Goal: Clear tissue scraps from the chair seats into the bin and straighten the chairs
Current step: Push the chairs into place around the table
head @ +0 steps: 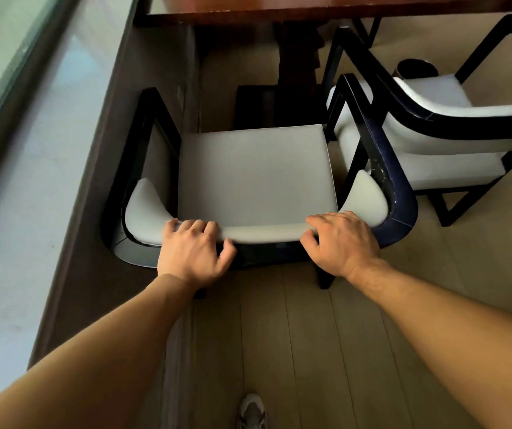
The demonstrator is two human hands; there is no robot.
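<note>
While the chair [257, 174] faces the table [310, 7], both hands, left hand [194, 252] and right hand [342, 243], curled round its backrest

No legible text, labels, brands, numbers or signs in the head view. Checked surfaces: none carries readable marks. Pale flecks on the dark frame of the near chair [384, 178] look like scuffs, not characters.

The head view looks steeply down and forward, close over a chair [257, 171] beside a table [310, 7].
</note>
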